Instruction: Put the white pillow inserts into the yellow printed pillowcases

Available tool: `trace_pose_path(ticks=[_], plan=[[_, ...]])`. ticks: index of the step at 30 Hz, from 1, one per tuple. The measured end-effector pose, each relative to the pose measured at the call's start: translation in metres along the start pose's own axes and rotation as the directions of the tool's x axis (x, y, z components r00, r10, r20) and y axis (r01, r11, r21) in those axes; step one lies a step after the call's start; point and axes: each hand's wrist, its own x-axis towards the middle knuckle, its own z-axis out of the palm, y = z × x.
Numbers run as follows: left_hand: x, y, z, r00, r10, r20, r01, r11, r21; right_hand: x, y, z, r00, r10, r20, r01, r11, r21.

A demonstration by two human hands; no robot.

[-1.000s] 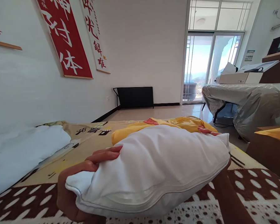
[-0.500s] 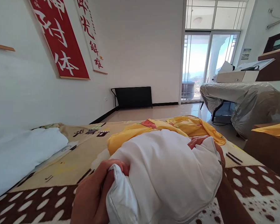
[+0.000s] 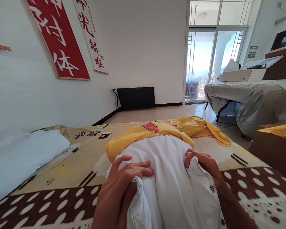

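A soft white pillow (image 3: 169, 184) lies in front of me, its surface creased into long folds. My left hand (image 3: 124, 179) grips its near left corner, fingers stretched over the top and thumb under the piped edge. On the other side, my right hand (image 3: 203, 163) pinches the right edge with curled fingers. Close to the right wrist a small metal zip pull (image 3: 212, 188) shows at the seam. Beyond the pillow, and touching its far end, spreads a yellow cloth (image 3: 135, 133) with red and green print. The pillow's near end runs out of view.
A beige and brown patterned blanket (image 3: 83, 165) covers the surface below. Another white pillow (image 3: 26, 156) lies at the left. To the right stand a brown box (image 3: 267, 156) with yellow fabric on it and a plastic-covered table (image 3: 252, 95). A black folded frame (image 3: 135, 98) leans by the wall.
Both hands have moved inward, closer together, gathering the pillow narrower and into folds. The left fingers now stretch over its top. The right hand shows more fully at the right edge.
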Motion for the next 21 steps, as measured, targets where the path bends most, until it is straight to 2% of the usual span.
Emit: trace_pose_path(ticks=[3, 7, 11, 13, 17, 19, 21], plan=[[-0.001, -0.005, -0.001, 0.989, 0.078, 0.128, -0.080, 0.997, 0.013, 0.000, -0.006, 0.007, 0.995, -0.075, 0.061, 0.079, 0.995, -0.067], [0.000, -0.006, 0.001, 0.957, 0.150, 0.249, -0.166, 0.985, 0.045, -0.001, -0.015, 0.017, 0.993, -0.094, 0.075, 0.105, 0.980, -0.168], [0.002, 0.001, 0.009, 0.944, 0.159, 0.289, -0.175, 0.984, 0.029, -0.001, -0.015, 0.026, 0.969, -0.187, 0.159, 0.195, 0.980, -0.037], [0.000, 0.005, 0.015, 0.949, 0.138, 0.284, -0.138, 0.990, -0.021, -0.002, -0.014, 0.031, 0.972, -0.156, 0.176, 0.161, 0.987, -0.014], [-0.006, 0.014, 0.026, 0.986, 0.079, 0.145, -0.056, 0.986, -0.156, -0.005, -0.018, 0.036, 0.974, -0.072, 0.214, 0.110, 0.979, -0.174], [-0.008, 0.018, 0.029, 0.995, 0.025, 0.094, -0.009, 0.986, -0.166, -0.007, -0.022, 0.039, 0.968, -0.048, 0.248, 0.111, 0.963, -0.246], [-0.009, 0.021, 0.031, 0.993, -0.047, 0.106, 0.061, 0.989, -0.134, -0.008, -0.024, 0.042, 0.967, -0.039, 0.252, 0.110, 0.954, -0.278]])
